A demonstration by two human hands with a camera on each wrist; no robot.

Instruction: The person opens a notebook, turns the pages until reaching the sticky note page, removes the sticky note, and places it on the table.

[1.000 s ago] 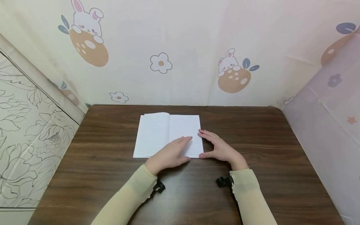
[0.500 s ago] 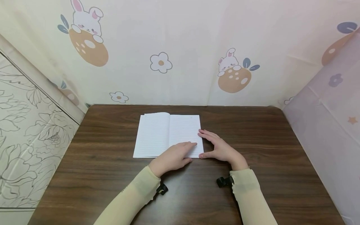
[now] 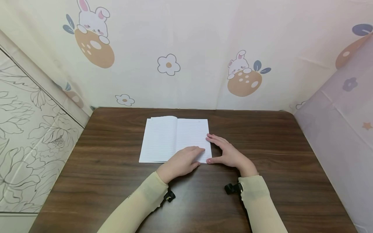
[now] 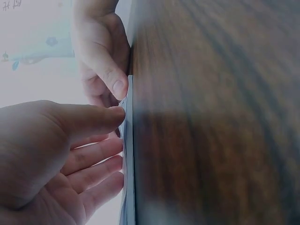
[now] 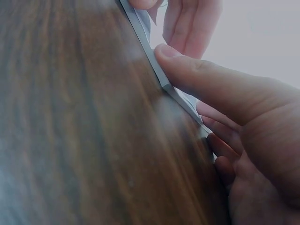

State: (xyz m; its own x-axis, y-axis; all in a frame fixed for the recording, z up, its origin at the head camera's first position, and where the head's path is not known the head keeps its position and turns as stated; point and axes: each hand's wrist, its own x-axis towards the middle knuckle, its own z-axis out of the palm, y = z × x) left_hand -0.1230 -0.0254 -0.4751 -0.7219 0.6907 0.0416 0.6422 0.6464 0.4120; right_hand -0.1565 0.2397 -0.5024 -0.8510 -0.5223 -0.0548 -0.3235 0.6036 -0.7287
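Observation:
An open notebook point(image 3: 159, 137) with white ruled pages lies flat on the dark wooden table. My left hand point(image 3: 181, 161) reaches across the lower part of its right page, fingers extended towards the right edge. In the left wrist view, the left thumb point(image 4: 101, 117) is at the notebook's near edge and the fingertips meet the page. At the lower right corner, my right hand point(image 3: 228, 154) rests with its thumb on the corner and its fingers spread along the side edge. The right thumb point(image 5: 187, 68) shows over the page corner in the right wrist view, other fingers beside the edge.
The wooden table point(image 3: 262, 136) extends around the notebook on all sides. A patterned curtain point(image 3: 201, 64) with rabbits and flowers hangs behind the table's far edge. A floral panel point(image 3: 35, 139) stands along the left. Both sleeves carry black wrist mounts point(image 3: 233, 188).
My left hand has slid a little right and nearer the body over the right page, then stayed there. The right hand and notebook hold their places; the head view has shifted slightly.

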